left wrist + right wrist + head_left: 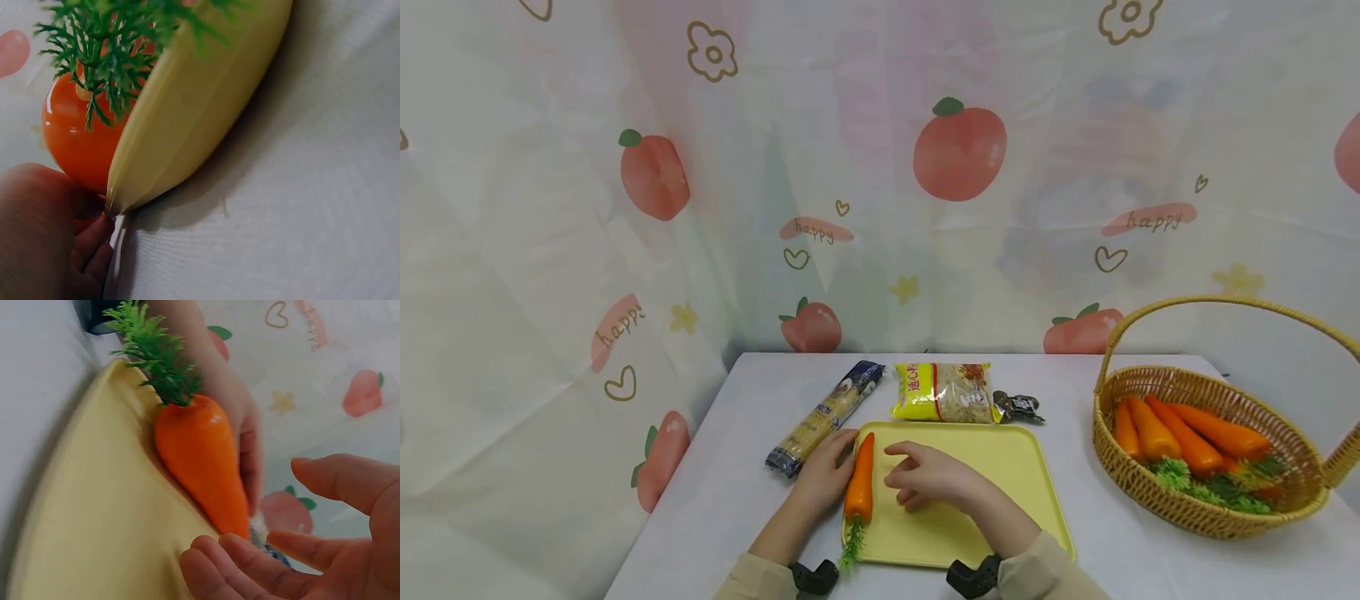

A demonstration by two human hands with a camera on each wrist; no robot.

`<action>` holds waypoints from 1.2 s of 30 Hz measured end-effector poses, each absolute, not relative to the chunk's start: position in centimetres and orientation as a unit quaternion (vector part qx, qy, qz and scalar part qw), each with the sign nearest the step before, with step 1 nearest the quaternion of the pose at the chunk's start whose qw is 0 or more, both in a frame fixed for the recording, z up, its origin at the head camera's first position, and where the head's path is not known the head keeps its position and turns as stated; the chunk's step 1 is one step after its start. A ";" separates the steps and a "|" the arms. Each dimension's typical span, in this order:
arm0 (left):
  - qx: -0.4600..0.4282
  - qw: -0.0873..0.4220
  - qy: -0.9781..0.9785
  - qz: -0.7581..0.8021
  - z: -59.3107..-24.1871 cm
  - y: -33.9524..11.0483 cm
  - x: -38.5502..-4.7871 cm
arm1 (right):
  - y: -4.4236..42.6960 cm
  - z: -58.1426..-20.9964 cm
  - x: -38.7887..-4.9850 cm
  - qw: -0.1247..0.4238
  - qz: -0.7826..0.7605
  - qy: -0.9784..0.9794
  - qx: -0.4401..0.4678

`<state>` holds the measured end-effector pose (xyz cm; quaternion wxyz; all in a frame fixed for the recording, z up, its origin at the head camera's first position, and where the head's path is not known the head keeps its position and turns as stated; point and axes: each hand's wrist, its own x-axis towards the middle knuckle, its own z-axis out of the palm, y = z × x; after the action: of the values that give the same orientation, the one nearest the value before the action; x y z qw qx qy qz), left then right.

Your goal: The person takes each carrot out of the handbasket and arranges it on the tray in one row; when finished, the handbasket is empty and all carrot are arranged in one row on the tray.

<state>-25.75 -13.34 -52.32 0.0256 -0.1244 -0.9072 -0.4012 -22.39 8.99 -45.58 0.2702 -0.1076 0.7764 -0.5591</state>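
An orange carrot (860,487) with green leaves lies along the left side of the yellow tray (970,546). My left hand (826,471) is at the tray's left rim, just beside the carrot. In the left wrist view, the left hand (44,231) has the edge of the tray (206,94) between thumb and fingers, close to the carrot (84,140). Over the tray, my right hand (936,477) is spread and holds nothing. The right wrist view has the right hand (312,550) with fingers apart near the tip of the carrot (203,456).
A wicker basket (1210,523) with several carrots stands on the right. Behind the tray lie a yellow and clear food packet (951,393) and a small dark packet (1018,407). A long noodle packet (827,417) lies slanted at the tray's back left. A patterned curtain hangs behind the table.
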 end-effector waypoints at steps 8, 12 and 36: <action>-0.128 0.028 -0.907 -0.401 -52.3 -13.3 -25.7 | 13.5 -42.1 -21.5 0.215 -0.524 0.813 -0.133; -0.123 0.023 -0.905 -0.406 -52.1 -13.2 -25.6 | 16.6 -40.4 -21.1 0.192 -0.508 0.827 -0.142; -0.127 0.029 -0.911 -0.390 -52.3 -13.4 -25.8 | 38.0 -37.0 -21.6 0.123 -0.387 0.913 -0.021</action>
<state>-25.79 -13.39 -52.34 0.0292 -0.1269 -0.9114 -0.3903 -21.64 37.97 -37.02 0.1234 -0.0206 0.9134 -0.3874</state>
